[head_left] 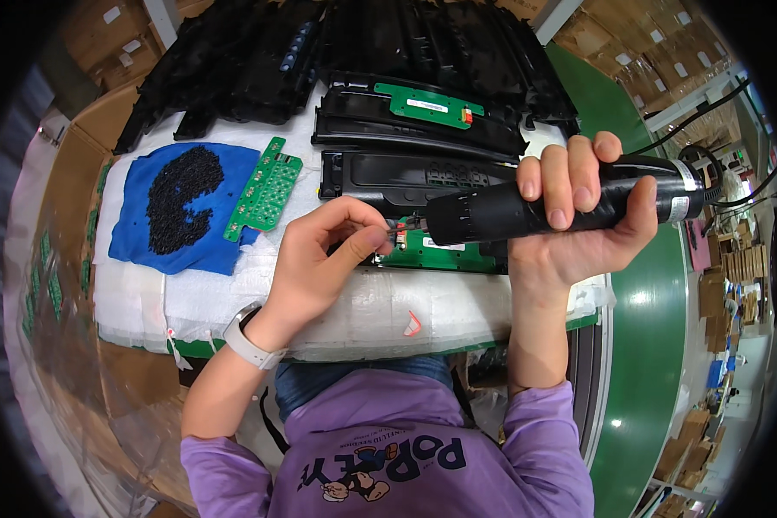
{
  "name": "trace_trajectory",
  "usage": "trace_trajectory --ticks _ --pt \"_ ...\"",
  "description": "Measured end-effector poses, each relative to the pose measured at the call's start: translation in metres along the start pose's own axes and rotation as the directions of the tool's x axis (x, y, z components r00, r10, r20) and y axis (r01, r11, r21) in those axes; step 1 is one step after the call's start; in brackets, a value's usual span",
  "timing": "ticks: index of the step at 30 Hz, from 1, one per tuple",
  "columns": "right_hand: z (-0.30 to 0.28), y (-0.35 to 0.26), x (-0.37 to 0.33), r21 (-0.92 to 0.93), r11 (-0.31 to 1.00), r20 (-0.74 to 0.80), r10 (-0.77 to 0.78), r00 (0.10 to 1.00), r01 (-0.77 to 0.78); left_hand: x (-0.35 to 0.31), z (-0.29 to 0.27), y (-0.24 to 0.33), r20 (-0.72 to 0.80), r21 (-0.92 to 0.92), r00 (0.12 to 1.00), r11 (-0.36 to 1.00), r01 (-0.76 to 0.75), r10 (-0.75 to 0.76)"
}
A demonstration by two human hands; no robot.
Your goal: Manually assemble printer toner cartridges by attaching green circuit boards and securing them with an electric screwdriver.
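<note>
My right hand (551, 250) is wrapped round a black electric screwdriver (483, 214), held nearly level with its bit pointing left. At that tip my left hand (319, 263) pinches with thumb and forefinger; whatever is between them is too small to make out. Just below the screwdriver lies a green circuit board (449, 258) with a small connector, partly covered by the tool. Behind it sits a long black plastic housing (380, 180). Farther back, another green circuit board (423, 107) rests on a similar black housing (354, 129).
To the left, a blue cloth (134, 229) bears a heap of small black screws (181, 207). A loose green circuit board (266, 190) overlaps its right edge. Many black plastic housings (233, 69) are stacked at the back. A cable (734, 203) trails from the screwdriver's rear end.
</note>
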State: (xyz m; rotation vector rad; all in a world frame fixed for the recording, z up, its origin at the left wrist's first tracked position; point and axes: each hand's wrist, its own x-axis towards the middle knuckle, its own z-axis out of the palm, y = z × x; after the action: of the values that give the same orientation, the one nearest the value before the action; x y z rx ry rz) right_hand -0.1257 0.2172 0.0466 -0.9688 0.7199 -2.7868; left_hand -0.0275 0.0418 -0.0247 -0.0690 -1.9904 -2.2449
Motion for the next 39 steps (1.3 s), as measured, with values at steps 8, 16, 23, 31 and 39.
trace_trajectory --ticks 8,16,23,31,39 --pt "-0.001 0.001 -0.001 -0.017 1.0 0.059 0.014 0.998 -0.013 -0.002 0.0 0.003 0.023 0.009 0.996 0.996 0.09 -0.091" --pt "-0.016 -0.036 0.0 -0.22 0.966 0.131 0.167 0.977 -0.136 0.005 0.009 0.014 0.205 0.666 0.917 0.638 -0.386 0.342" --pt "-0.032 -0.064 -0.018 -0.569 0.818 0.022 0.12 0.993 -0.086 0.003 0.016 0.002 0.37 0.743 0.862 0.448 -0.498 0.346" --pt "-0.035 -0.063 -0.018 -0.608 0.788 0.025 0.139 0.99 -0.095 0.004 0.016 -0.002 0.356 0.714 0.877 0.511 -0.478 0.323" --pt "-0.033 -0.062 -0.02 -0.629 0.772 0.032 0.139 0.99 -0.088 0.003 0.018 -0.003 0.34 0.722 0.884 0.513 -0.464 0.32"
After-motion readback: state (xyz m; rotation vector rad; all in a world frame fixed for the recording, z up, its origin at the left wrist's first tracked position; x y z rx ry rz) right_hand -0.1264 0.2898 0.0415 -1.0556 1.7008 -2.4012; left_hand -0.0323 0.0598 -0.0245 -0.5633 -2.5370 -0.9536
